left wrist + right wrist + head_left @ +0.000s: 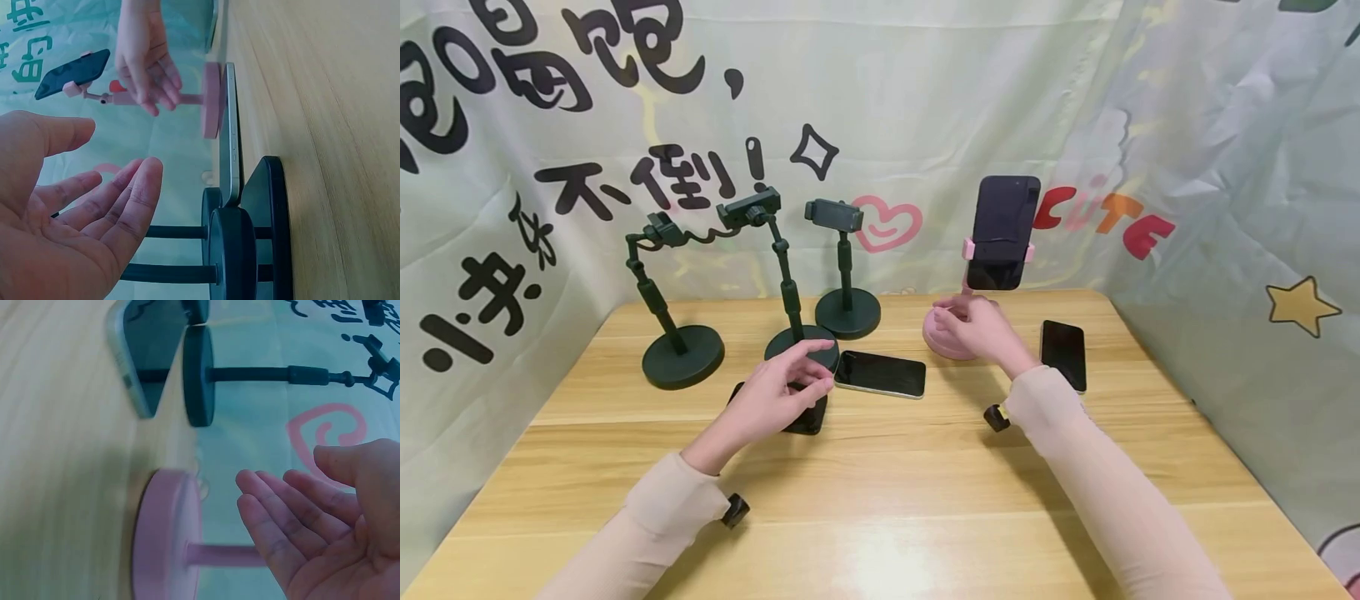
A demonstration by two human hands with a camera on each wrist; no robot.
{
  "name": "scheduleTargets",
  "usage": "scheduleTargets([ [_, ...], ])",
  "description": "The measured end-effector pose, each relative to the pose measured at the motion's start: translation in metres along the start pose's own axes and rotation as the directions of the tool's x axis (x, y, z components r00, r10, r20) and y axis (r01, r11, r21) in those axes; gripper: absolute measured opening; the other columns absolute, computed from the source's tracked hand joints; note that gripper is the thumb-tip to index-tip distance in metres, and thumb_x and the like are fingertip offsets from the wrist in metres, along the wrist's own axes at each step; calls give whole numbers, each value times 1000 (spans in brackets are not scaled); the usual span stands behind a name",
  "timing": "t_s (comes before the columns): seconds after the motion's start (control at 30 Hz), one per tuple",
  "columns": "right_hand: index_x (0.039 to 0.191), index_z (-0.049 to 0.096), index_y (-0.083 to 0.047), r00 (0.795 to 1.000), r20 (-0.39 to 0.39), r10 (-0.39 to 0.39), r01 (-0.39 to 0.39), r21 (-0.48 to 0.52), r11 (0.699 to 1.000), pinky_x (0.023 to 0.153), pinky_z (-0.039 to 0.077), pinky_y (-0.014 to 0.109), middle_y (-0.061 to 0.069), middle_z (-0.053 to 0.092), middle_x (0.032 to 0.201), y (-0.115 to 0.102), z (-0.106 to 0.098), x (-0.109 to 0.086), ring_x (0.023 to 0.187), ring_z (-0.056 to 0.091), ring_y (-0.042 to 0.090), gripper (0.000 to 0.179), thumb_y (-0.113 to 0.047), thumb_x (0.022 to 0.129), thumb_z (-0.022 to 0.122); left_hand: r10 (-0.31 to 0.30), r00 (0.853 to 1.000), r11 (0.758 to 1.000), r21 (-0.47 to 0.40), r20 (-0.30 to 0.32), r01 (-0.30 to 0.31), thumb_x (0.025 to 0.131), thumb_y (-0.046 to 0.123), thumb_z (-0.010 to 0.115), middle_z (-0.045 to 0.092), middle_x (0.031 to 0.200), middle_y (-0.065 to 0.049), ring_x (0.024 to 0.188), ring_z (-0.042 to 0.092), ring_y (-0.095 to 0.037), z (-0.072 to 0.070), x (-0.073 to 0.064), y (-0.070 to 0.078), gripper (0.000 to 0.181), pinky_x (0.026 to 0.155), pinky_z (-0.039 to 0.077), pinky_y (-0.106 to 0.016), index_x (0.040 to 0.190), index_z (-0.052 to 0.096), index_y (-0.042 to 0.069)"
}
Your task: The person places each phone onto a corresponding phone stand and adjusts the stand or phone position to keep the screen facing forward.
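My right hand [983,329] is beside the pole of a pink phone stand [947,343], above its round base. In the right wrist view its fingers are loosely extended, with nothing between them. The stand's clamp holds a dark phone [1002,229] upright. My left hand [775,396] hovers with relaxed, spread fingers over a black phone [808,419], partly hiding it. Just right of that hand, another phone [880,374] lies face up, close to the base of a black stand [790,298].
Two more black phone stands [682,358] [847,313] stand at the back left, their clamps without phones. A further phone [1063,355] lies right of the pink stand. Behind the wooden table [880,492] hangs a printed cloth [925,100].
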State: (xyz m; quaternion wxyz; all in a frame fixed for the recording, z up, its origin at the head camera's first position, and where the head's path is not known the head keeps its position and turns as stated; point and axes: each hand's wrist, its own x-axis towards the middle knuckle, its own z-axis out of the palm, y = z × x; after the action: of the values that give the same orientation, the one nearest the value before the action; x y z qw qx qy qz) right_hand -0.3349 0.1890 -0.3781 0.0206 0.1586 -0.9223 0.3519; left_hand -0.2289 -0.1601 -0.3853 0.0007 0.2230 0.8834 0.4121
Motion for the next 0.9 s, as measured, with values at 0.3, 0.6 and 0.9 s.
scheduleTargets([
  [0.3, 153, 57, -6, 998, 56, 9, -16, 137, 990, 114, 53, 50, 19, 74, 133, -24, 13, 18, 126, 71, 34, 47, -32, 114, 54, -18, 1000, 1000, -10, -12, 17, 104, 24, 73, 79, 117, -2, 93, 78, -25, 4, 13, -4, 59, 73, 58, -29, 158, 49, 20],
  [0.6, 159, 50, -14, 998, 55, 8, -19, 206, 978, 115, 53, 50, 15, 74, 133, -42, 21, 33, 124, 71, 32, 51, -36, 114, 55, -45, 999, 999, -30, -20, 44, 105, 26, 72, 78, 118, -2, 94, 75, -13, 9, 25, -10, 66, 76, 58, -32, 163, 42, 19],
  [0.9, 159, 51, -13, 999, -10, 33, -29, 282, 959, 112, 55, 49, 16, 73, 137, -55, 41, 57, 128, 70, 34, 50, -31, 113, 58, -75, 997, 997, -8, -14, 75, 105, 29, 71, 78, 121, -4, 103, 76, -18, 11, 32, -17, 70, 83, 57, -34, 166, 38, 18],
])
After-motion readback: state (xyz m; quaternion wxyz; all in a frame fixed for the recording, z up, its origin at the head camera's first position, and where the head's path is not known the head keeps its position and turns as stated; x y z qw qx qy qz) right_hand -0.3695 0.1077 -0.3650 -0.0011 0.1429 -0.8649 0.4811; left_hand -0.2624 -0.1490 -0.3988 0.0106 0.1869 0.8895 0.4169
